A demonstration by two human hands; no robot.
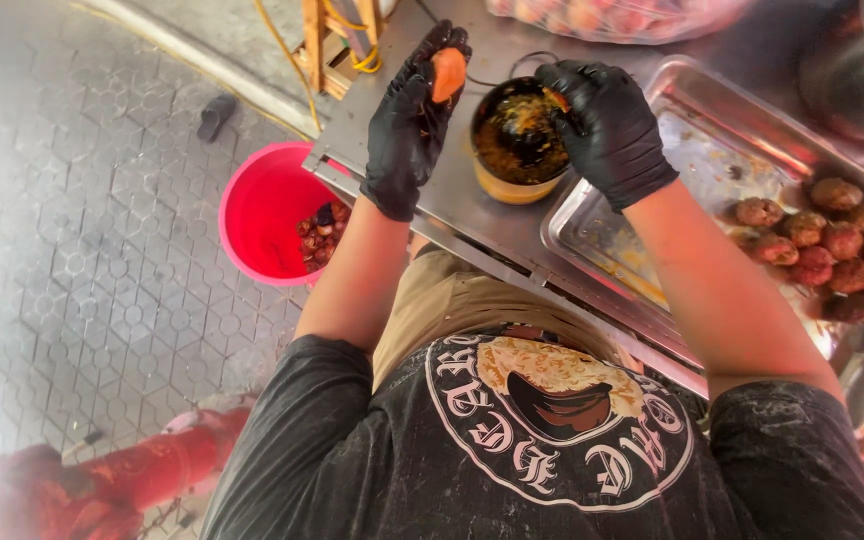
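Both hands wear black gloves and work over a steel counter (452, 215). The left hand (410, 125) is raised above the counter's near edge, palm up, its fingers curled around an orange piece of food (448, 73) that sits in the cupped fingertips. The right hand (607, 125) hangs over the right rim of a small round bowl (518, 140), fingers bent down and pinched on something small and orange at the bowl's edge; what it pinches is too small to tell. The bowl has a yellowish wall and holds a dark brown, wet mix. It stands on the counter between the 2 hands, just left of a steel tray (612, 235).

The tray is shallow and smeared with yellowish residue at its near end. At its far right end lie about 10 browned, round patties (832, 245), packed close and touching one another. Beyond the bowl, at the top, a clear bag of pale round items (602, 15) rests on the counter. A metal pot (852, 70) stands at the top right.

Below the counter's left edge, on the patterned paved floor (82, 250), stands a red bucket (262, 210) with dark scraps in its bottom.
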